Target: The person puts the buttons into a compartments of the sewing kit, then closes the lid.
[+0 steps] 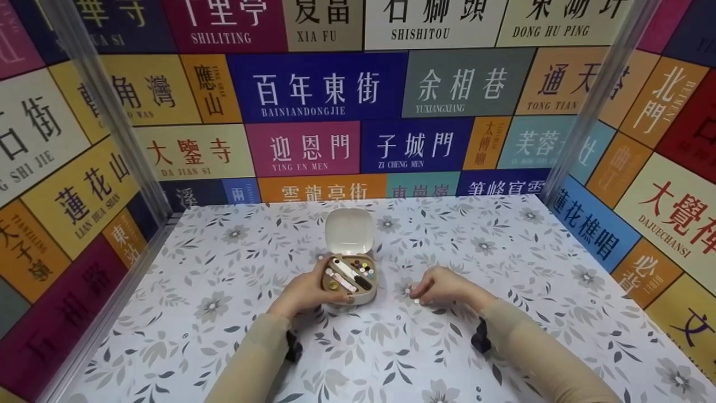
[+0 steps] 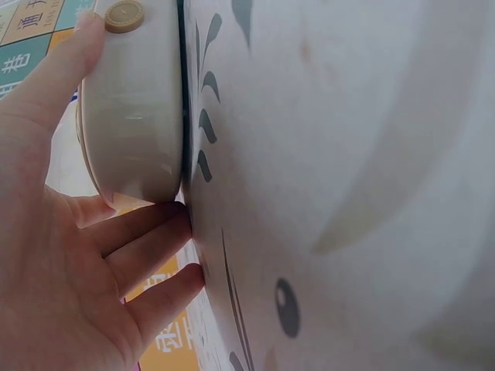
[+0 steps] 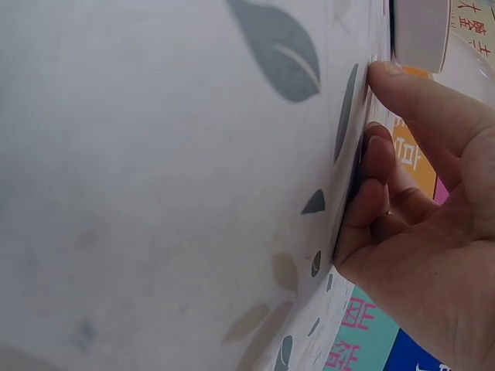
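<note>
A small open sewing kit case (image 1: 366,294), cream with a tan inside, lies on the table with its white lid (image 1: 349,230) raised at the back. My left hand (image 1: 302,294) holds it at the left side, thumb at the front by a round tan button clasp (image 2: 124,15). Inside are a long white tool with a black end (image 1: 361,281), a pinkish tool (image 1: 342,281), small coloured round pieces (image 1: 364,266) and a gold round piece (image 1: 333,285). Right of the case, my right hand (image 1: 444,286) rests with bent fingertips on the table, thumb apart from the index finger, beside a tiny white spot (image 1: 417,301).
A white tablecloth (image 1: 235,347) with grey leaves and flowers covers the table. Colourful panels with place names (image 1: 319,88) stand behind and on both sides, with clear upright posts (image 1: 576,123) at the back corners.
</note>
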{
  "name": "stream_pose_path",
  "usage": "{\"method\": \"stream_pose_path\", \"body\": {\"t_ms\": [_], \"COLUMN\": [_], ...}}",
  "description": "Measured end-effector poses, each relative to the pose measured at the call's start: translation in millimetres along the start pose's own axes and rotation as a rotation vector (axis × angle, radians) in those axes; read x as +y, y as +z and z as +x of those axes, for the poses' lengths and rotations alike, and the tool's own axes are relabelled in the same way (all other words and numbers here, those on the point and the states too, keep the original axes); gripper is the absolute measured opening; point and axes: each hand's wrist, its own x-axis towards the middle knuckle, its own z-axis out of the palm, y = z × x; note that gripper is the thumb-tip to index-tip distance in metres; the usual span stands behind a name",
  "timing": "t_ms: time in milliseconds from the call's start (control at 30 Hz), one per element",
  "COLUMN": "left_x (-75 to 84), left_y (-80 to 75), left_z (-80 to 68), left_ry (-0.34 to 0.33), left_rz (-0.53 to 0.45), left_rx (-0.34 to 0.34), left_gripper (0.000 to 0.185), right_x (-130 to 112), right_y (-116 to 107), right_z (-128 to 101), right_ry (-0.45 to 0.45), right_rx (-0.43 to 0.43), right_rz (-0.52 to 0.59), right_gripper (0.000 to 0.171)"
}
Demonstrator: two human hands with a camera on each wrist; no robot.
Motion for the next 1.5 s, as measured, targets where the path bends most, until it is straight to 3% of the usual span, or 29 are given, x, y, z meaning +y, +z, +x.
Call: {"method": "stream_pose_path", "body": {"t_ms": [600,933,1133,1333,1500], "left_x": [2.5,0.9,0.0,-0.9,-1.3], "left_y": [-0.2,1.4,1.3,1.2,1.2], "left_z": [-1.3,-2.6,-1.4,0.3,1.8], "left_ry": [0.029,0.002,0.006,0.026,0.015], "left_rz": [0.014,-0.025,-0.062,-0.024,-0.022], "left_rx": [0.004,-0.007,-0.01,-0.001,0.0], "left_gripper": [0.116,0.117,0.119,0.117,0.119], "right_x": [3.9,3.3,1.1,-3.0,-1.4], "right_y": [4.0,6.0,2.6,-4.5,-7.5], "right_z": [-4.1,-5.4,-5.5,-6.2,-5.3], "right_ry": [-0.073,0.013,-0.002,0.045,0.06], "right_rx": [0.028,0.008,-0.003,-0.036,-0.025], "right_rz": [-0.058,-0.004,-0.037,0.004,0.02], "right_gripper": [0.019,0.016,0.012,0.007,0.014]}}
